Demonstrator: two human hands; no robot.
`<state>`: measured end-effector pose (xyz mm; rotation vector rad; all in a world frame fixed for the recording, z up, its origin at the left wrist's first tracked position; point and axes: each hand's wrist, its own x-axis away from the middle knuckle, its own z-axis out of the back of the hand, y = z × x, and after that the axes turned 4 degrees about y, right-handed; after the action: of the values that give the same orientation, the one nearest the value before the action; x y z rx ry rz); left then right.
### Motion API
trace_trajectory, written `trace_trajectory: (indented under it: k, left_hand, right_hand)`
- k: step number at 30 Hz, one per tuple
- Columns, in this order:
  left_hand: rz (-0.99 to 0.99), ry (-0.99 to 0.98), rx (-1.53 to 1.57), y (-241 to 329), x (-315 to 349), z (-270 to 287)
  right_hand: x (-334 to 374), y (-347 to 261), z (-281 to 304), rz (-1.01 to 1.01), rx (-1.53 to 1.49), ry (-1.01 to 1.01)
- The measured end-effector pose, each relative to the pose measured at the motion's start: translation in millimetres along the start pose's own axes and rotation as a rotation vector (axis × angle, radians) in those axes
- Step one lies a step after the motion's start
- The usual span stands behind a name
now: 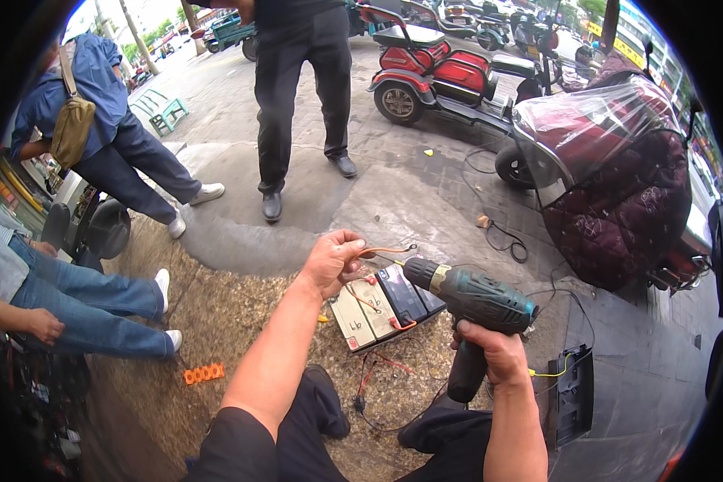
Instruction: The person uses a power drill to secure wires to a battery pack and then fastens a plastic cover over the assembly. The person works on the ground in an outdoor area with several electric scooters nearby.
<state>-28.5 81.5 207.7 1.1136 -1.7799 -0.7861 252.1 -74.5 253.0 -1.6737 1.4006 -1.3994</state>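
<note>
My left hand (pixel 334 261) is closed, pinching an orange wire (pixel 390 251) with a ring terminal at its free end. In my right hand (pixel 496 351) is a teal and black cordless drill (pixel 478 297), gripped by its handle. Its chuck points left, toward the wire, and a short bit shows at the tip. Below both hands a block of batteries (pixel 364 318) stands on the ground, with beige tops on the left and dark ones (pixel 410 292) on the right. Short orange leads lie across the tops. My left wrist hides part of the far left corner.
A black open case (pixel 574 395) with a yellow wire lies at the right. An orange plastic strip (pixel 204 373) is on the ground at left. Several people stand ahead and left. A red three-wheeler (pixel 442 68) and a covered scooter (pixel 610 185) are parked right; a black cable (pixel 490 217) trails nearby.
</note>
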Motion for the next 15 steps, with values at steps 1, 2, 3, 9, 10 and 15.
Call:
trace_trajectory:
  k: [1,2,3,9,10,15]
  left_hand:
    - [-0.007,0.000,-0.024,1,0,0]
    - [-0.013,-0.001,-0.039,1,0,0]
    - [-0.007,-0.012,-0.048,3,0,0]
    - [0.005,-0.057,-0.022,9,5,-2]
    - [0.001,-0.065,0.001,10,6,-3]
    - [0.010,-0.022,0.016,17,5,-3]
  right_hand:
    - [-1,0,1,-0.026,0.004,0.013]
    - [-2,1,1,-0.020,-0.017,0.006]
    - [-3,1,2,-0.034,-0.033,0.004]
    - [-5,2,6,-0.119,-0.134,-0.003]
    - [-5,2,5,-0.127,-0.149,-0.004]
    - [-6,3,4,-0.106,-0.149,-0.011]
